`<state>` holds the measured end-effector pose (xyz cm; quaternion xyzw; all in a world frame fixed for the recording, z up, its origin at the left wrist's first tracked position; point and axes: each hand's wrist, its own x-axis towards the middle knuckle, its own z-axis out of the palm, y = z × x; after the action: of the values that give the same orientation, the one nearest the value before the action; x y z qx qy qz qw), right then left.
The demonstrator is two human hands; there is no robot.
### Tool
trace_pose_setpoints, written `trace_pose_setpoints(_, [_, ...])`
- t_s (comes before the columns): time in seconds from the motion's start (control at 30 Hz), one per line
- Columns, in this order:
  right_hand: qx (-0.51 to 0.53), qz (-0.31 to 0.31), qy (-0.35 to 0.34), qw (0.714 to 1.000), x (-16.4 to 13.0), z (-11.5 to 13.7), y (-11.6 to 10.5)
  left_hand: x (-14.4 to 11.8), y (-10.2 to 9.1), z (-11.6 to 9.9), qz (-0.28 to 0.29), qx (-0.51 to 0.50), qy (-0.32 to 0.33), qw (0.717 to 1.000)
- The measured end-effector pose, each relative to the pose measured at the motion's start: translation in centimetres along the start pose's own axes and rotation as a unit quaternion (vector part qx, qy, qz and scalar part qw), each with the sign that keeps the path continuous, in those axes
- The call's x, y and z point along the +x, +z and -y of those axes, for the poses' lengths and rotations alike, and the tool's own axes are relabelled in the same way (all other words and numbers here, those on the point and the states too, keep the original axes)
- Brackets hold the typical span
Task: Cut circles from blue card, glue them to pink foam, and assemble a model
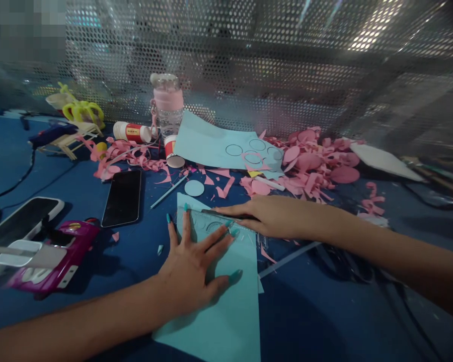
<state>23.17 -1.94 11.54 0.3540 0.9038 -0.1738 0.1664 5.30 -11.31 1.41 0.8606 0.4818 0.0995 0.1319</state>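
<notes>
Craft workbench, pink paper scraps (pixel 309 166), glue sticks (pixel 133 132), perforated metal screen (pixel 272 65)

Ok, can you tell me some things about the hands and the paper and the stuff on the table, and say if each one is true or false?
1. The left hand lies flat with fingers spread on the light blue paper. True.
2. The right hand is holding the pink bottle. False: the bottle stands alone at the back by the mesh wall; the right hand rests on the clear ruler, holding something thin and dark.
3. The black phone lies flat on the blue table. True.
4. The paper scraps are green. False: they are pink.
5. Circles are drawn on the far blue sheet. True.
</notes>
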Motion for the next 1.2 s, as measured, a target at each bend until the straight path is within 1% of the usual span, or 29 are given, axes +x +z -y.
trace_pose_setpoints(0.17, [-0.039,-0.026,0.0,0.999,-0.8,-0.8,0.9,0.0,0.1,0.0,-0.007,0.001,0.0,1.0])
trace_pose_setpoints(0.37, [-0.018,-0.026,0.004,0.999,-2.0,-1.5,1.2,0.0,0.1,-0.1,0.002,0.008,-0.007,1.0])
trace_pose_setpoints(0.7, [-0.006,-0.024,0.022,0.999,-3.2,-2.0,1.3,0.1,0.0,-0.1,0.013,0.019,-0.012,1.0])
trace_pose_setpoints(1.03, [-0.02,-0.018,0.035,0.999,-4.3,-2.9,1.7,0.2,-0.1,-0.2,0.012,0.031,-0.009,0.999])
trace_pose_setpoints(1.2, [-0.014,-0.028,0.022,0.999,-4.6,-3.3,1.9,0.1,0.0,-0.2,0.003,0.037,-0.002,0.999])
